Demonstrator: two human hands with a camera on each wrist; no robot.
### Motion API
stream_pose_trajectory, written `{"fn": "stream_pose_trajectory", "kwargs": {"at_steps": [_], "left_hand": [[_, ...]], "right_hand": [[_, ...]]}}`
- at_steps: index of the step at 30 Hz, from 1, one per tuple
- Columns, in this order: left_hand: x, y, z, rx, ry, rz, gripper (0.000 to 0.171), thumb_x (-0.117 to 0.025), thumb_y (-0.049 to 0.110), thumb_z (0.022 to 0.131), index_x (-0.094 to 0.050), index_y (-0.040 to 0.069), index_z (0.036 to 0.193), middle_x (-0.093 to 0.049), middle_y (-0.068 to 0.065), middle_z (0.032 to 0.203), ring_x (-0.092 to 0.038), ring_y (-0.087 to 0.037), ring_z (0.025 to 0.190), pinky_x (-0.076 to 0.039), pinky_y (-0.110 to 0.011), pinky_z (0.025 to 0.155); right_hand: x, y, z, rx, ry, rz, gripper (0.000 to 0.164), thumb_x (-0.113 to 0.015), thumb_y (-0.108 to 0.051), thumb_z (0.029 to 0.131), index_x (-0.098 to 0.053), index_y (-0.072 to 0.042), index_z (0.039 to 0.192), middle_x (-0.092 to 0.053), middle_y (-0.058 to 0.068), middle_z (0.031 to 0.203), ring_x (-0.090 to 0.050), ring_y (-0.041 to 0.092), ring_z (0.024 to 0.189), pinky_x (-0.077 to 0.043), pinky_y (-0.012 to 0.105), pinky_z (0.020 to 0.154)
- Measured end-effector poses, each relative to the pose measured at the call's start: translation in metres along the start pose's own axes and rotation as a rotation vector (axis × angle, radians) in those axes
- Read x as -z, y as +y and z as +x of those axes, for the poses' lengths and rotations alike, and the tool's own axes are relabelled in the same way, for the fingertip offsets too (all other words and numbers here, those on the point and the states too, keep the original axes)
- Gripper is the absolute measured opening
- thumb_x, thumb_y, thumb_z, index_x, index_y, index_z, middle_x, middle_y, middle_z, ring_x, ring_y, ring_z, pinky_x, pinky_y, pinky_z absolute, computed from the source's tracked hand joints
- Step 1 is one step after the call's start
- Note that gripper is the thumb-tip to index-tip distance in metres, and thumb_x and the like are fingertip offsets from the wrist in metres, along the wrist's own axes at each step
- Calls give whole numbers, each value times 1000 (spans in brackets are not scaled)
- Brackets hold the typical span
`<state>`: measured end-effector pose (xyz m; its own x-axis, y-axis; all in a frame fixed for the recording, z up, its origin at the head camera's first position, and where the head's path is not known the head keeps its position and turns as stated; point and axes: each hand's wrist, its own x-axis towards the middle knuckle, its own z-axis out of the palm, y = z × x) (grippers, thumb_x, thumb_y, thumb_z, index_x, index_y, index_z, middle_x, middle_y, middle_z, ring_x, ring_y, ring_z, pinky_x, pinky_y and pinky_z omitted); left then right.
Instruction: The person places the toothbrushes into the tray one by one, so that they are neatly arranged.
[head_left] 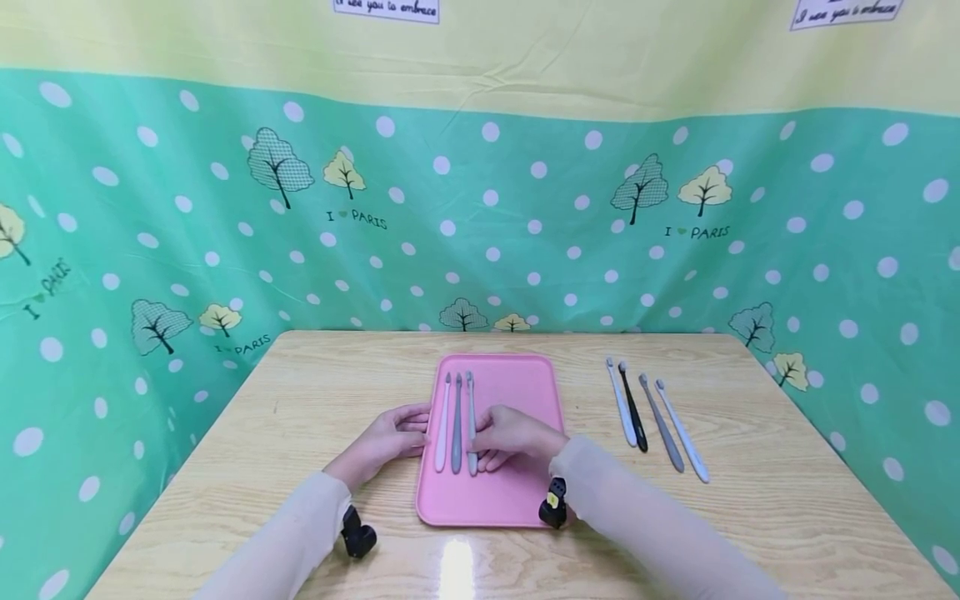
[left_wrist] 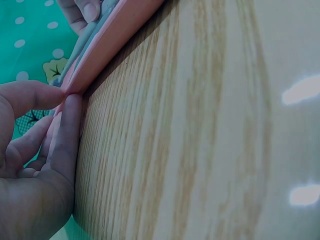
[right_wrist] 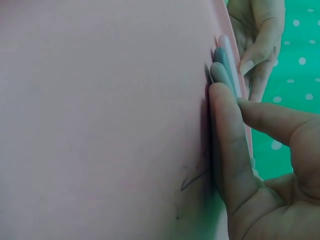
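Observation:
A pink tray (head_left: 521,383) lies on the wooden table with three toothbrushes side by side along its left part: a pinkish-white toothbrush (head_left: 444,429), a dark grey toothbrush (head_left: 457,433) and a light grey-green toothbrush (head_left: 471,404). At the tray's left rim, my left hand (head_left: 386,442) pinches the edge between thumb and finger, as the left wrist view shows. My right hand (head_left: 517,435) reaches over the tray and pinches the grey-green toothbrush near its handle end. That toothbrush lies beside the dark grey one, its lower part partly hidden behind the fingers.
Right of the tray, several more toothbrushes lie slanted on the table (head_left: 757,517): a white toothbrush (head_left: 621,407), a black toothbrush (head_left: 633,408), a grey toothbrush (head_left: 662,425) and a pale blue toothbrush (head_left: 684,433). A dotted green curtain (head_left: 525,250) hangs around the table.

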<state>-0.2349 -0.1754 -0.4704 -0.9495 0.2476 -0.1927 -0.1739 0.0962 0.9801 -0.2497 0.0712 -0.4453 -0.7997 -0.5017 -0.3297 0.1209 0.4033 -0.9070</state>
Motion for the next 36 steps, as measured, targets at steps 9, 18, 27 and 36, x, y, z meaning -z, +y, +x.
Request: {"fn": "stream_pose_trajectory", "kwargs": {"at_steps": [9, 18, 27, 36], "left_hand": [[0, -1, 0, -10, -9, -10, 64, -64, -9, 89, -40, -6, 148, -51, -25, 136, -61, -26, 113, -58, -38, 92], [0, 1, -2, -7, 2, -2, 64, -64, -9, 90, -40, -5, 148, -52, -25, 136, -61, -26, 112, -59, -38, 91], [0, 0, -1, -9, 3, -3, 64, -64, -9, 89, -41, -5, 148, -52, -24, 135, -60, -26, 112, -59, -37, 91], [0, 0, -1, -3, 1, 0, 64, -65, -8, 89, -41, -4, 148, -52, -24, 135, -60, -26, 113, -59, -37, 91]], "right_hand": [[-2, 2, 0, 14, 35, 16, 36, -73, -5, 88, -50, 5, 114, -69, 22, 83, -69, 20, 60, -63, 32, 57], [-3, 2, 1, 3, 38, 18, 46, -73, -6, 89, -45, 4, 124, -69, 22, 82, -68, 20, 57, -62, 32, 54], [-2, -1, -1, 9, 36, 5, 54, -73, -7, 90, -43, 7, 132, -70, 22, 81, -69, 21, 58, -62, 33, 55], [-1, -2, -2, 15, 29, 5, 56, -73, -8, 89, -42, 8, 133, -70, 22, 81, -70, 22, 60, -62, 32, 55]]}}
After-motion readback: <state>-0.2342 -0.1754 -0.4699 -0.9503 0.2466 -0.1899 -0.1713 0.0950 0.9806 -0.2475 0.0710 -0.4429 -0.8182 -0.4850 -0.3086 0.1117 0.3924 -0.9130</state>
